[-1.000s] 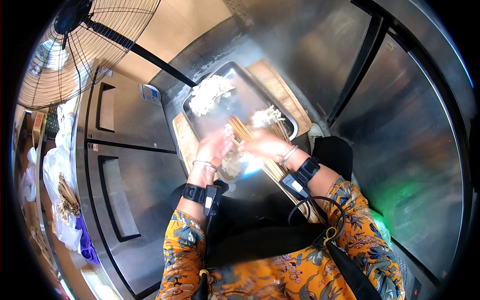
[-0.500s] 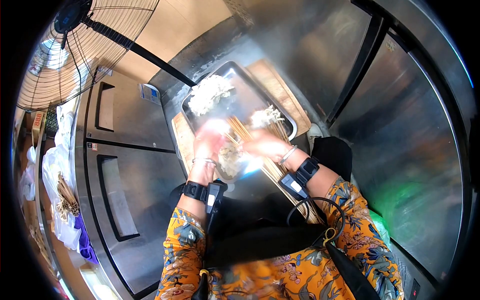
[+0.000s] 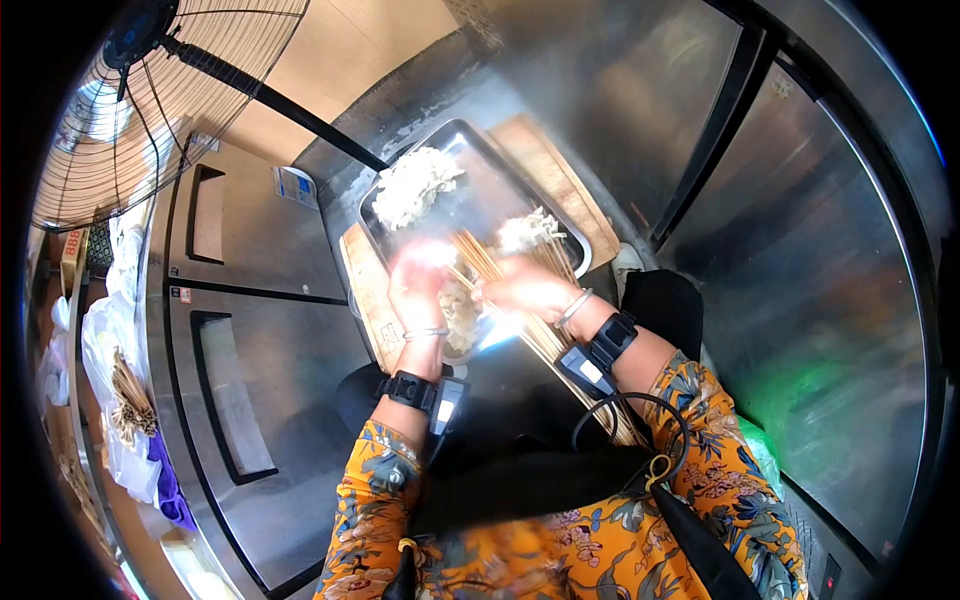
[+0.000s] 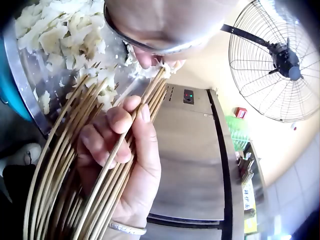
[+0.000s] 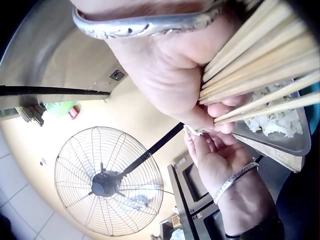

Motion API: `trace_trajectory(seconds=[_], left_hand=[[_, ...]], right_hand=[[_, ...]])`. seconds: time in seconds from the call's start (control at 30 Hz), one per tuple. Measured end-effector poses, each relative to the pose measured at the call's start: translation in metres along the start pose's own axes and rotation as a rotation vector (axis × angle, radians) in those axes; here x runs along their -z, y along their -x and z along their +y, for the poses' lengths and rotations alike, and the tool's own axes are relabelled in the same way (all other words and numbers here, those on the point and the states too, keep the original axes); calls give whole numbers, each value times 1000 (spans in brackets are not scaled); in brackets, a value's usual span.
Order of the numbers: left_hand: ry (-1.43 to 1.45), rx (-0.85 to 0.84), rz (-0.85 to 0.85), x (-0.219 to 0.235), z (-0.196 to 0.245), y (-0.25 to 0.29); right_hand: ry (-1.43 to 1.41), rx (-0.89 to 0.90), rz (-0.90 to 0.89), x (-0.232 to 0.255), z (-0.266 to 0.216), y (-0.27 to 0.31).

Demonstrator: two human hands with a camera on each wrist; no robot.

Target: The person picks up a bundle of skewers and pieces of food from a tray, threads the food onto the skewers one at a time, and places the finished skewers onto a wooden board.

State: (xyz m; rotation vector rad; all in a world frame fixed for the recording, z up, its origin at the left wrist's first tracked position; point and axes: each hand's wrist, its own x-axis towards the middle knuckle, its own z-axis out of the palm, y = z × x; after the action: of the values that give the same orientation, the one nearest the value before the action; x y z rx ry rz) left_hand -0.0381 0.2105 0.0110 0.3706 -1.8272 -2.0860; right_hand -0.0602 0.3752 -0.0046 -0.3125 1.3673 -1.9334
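Observation:
My right hand [image 3: 530,290] grips a bundle of bamboo skewers [image 4: 107,190], its thumb and forefinger pinching one skewer in front of the others. At the skewer tips is my left hand [image 3: 418,285], blurred by glare in the head view. Its fingertips pinch a small pale food slice [image 5: 194,131], seen in the right wrist view. More pale slices [image 4: 65,30] lie heaped in a metal tray [image 3: 480,150] below the hands. Several skewers with pale slices [image 3: 533,230] threaded at their ends rest at the tray's right side.
Under the tray is a wooden board [image 3: 560,180]. A standing fan [image 3: 140,40] is at the upper left, its pole reaching toward the tray. Steel cabinets [image 3: 260,400] flank both sides. A bag with another skewer bundle [image 3: 130,400] hangs on the left.
My left hand has drawn a little back from the right hand's fingers, and its wrist and forearm have swung slightly right. The right hand keeps its grip on the skewers almost in place.

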Motion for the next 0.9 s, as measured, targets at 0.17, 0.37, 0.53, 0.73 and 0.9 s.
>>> trace_trajectory(seconds=[0.17,0.37,0.53,0.73,0.9], left_hand=[[-4,5,-73,2,-15,7],[-63,40,-60,7,-17,16],[-15,118,-55,6,-17,17],[35,159,-66,1,-15,10],[-140,179,-163,-15,-21,-1]], right_hand=[[-32,-19,2,0,-5,3],[5,-8,11,2,3,-3],[-18,22,36,3,7,-5],[192,198,162,-5,-5,3],[134,138,153,-11,-22,15]])
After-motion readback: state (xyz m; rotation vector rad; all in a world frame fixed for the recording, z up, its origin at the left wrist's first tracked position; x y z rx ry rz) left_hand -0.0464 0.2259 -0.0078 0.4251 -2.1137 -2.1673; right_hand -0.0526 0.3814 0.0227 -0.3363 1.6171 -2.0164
